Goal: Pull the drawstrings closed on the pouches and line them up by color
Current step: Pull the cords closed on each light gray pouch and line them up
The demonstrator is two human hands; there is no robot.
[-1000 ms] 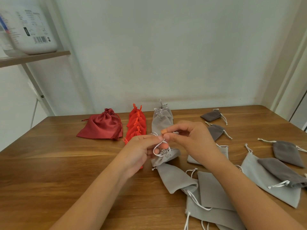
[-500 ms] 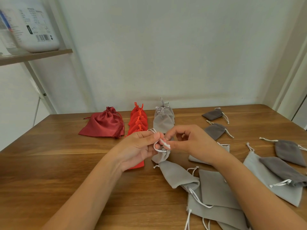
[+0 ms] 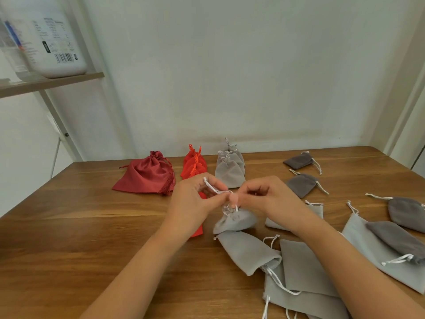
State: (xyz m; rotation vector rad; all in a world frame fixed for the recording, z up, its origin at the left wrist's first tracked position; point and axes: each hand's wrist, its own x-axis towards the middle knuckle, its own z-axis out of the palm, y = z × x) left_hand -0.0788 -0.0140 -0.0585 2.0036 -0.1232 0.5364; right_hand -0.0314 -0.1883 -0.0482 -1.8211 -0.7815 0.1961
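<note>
A small light grey pouch [image 3: 234, 221] hangs just above the table centre, its mouth gathered. My left hand [image 3: 193, 201] pinches its white drawstring [image 3: 216, 190], which runs across the fingers. My right hand [image 3: 266, 196] pinches the cord at the pouch's mouth. Behind them stand three rows of closed pouches: a dark red satin pouch [image 3: 147, 174], a row of orange-red pouches [image 3: 194, 164] and a row of light grey pouches [image 3: 230, 168].
Open light grey pouches [image 3: 248, 252] lie in a loose pile at the front right of the wooden table [image 3: 69, 238]. Dark grey pouches [image 3: 301, 184] are scattered at the right. A shelf [image 3: 46, 84] with a white bottle stands at the upper left.
The drawstring loop has been pulled out to the left and the pouch's mouth has drawn tight. The pouch now hangs lower under my hands.
</note>
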